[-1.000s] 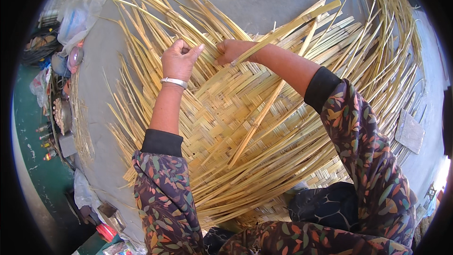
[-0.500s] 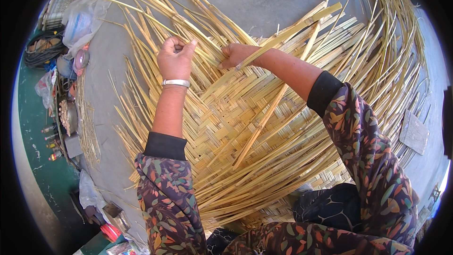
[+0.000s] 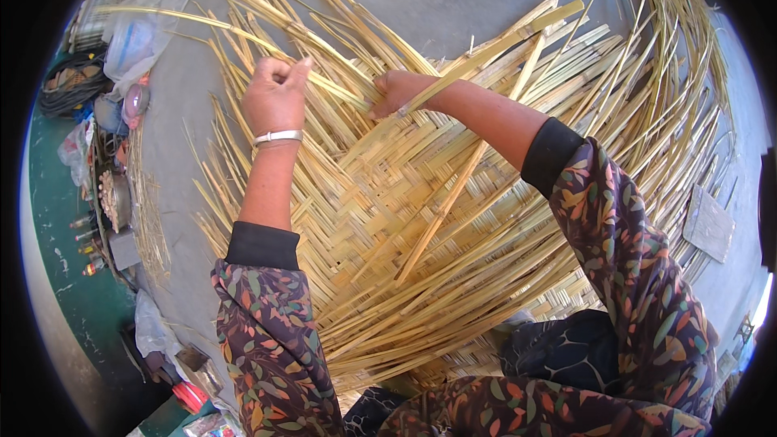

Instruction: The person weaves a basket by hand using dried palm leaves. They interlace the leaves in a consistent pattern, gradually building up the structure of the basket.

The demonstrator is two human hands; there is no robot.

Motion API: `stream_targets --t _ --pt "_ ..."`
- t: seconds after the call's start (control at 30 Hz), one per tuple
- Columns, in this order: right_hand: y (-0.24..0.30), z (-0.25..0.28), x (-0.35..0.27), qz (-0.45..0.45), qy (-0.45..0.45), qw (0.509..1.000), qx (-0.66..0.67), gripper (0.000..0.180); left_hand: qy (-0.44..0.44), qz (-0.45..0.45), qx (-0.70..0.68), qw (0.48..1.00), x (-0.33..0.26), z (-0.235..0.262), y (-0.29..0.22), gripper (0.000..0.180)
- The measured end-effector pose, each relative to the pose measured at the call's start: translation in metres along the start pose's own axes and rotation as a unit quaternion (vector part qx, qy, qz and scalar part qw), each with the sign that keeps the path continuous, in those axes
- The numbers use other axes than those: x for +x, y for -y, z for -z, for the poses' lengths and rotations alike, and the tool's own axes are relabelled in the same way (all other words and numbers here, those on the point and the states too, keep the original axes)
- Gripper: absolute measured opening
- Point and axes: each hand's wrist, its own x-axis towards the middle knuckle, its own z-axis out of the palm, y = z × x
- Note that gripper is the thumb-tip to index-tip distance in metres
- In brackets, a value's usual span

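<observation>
A mat of split cane strips (image 3: 356, 231), woven in a zigzag pattern, lies before me with long loose ends fanning out. My left hand (image 3: 275, 97), a silver bangle at its wrist, is closed in a pinch on a long pale cane strip (image 3: 206, 21). That strip slants from the far left down toward my right hand (image 3: 401, 93). The right one is closed at the mat's far edge around strip ends; its fingertips are partly hidden. A broad flat strip (image 3: 494, 57) passes over my right wrist.
Long thin strips (image 3: 688, 40) lie heaped at the far right, near a grey flat slab (image 3: 709, 223). Plastic bags (image 3: 133, 44), a coil of dark cable (image 3: 73, 85) and small household items line the left side. My knee (image 3: 566, 348) rests at the mat's near edge.
My left hand has moved left and slightly away from me, and the pale strip's far end has shifted left too. My right hand has barely moved.
</observation>
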Motion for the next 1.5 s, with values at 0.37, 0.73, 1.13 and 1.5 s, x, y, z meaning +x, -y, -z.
stream_targets --t 0.37,0.73,1.13,1.5 --pt "-0.001 -0.009 0.01 -0.008 -0.049 0.995 -0.083 0.041 0.401 0.04 -0.069 0.913 -0.07 -0.021 0.032 0.027" --pt "0.003 -0.007 0.009 -0.069 -0.049 0.991 -0.108 0.042 0.068 0.126 -0.035 0.989 -0.096 -0.027 0.012 0.017" --pt "-0.006 -0.008 0.006 -0.024 -0.05 0.998 -0.033 0.035 0.091 0.295 -0.156 0.938 -0.081 -0.064 0.043 0.023" --pt "-0.004 0.009 -0.017 -0.056 -0.161 0.916 0.363 0.019 0.232 0.275 -0.215 0.908 -0.074 -0.068 0.049 0.026"
